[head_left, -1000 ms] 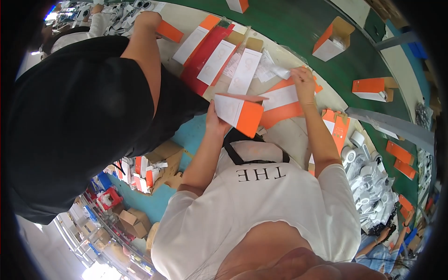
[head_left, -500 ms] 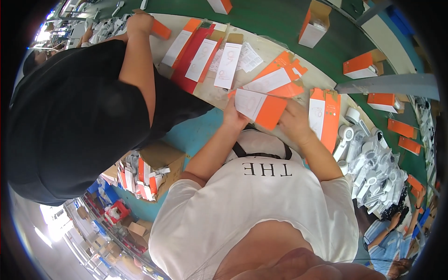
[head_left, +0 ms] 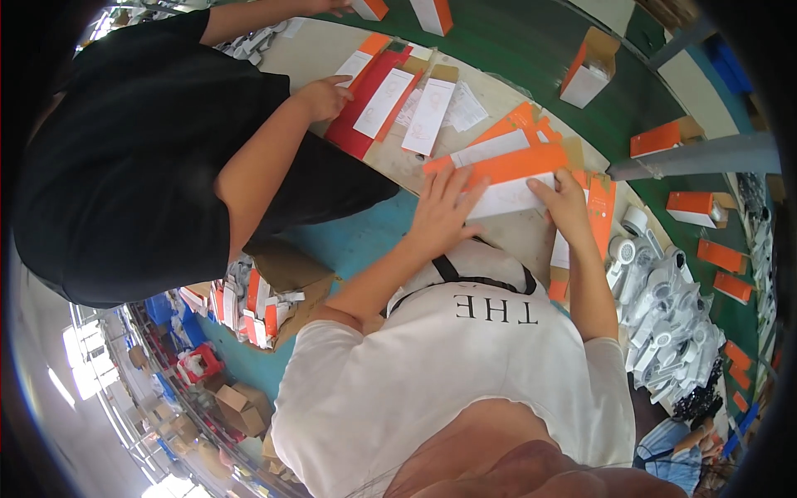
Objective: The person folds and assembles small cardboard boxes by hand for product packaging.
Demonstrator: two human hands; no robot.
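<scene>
An orange-and-white carton (head_left: 513, 197) is held over the table edge in front of me, long side across. Its brown inner flap stands out at the right end. My right hand (head_left: 569, 206) grips that end, thumb on the white face. My left hand (head_left: 446, 209) lies against the left end with its fingers spread. Just beyond are flattened orange-and-white cartons (head_left: 506, 137). Another flat orange carton (head_left: 601, 207) lies beside my right hand. Farther left, a white-faced carton (head_left: 430, 116) rests by printed sheets (head_left: 466, 108).
A co-worker in black stands at left, one hand (head_left: 324, 100) at a carton and the other over the green conveyor (head_left: 531, 58). Bagged white shower heads (head_left: 664, 307) are piled at right. A grey metal bar (head_left: 693, 158) crosses the conveyor. A cardboard box (head_left: 295, 286) holds cartons below left.
The carton has turned, bringing its orange side upward and its brown flap to the right. My left hand has spread over it. The co-worker's arm reached to the conveyor, and the other hand came into view.
</scene>
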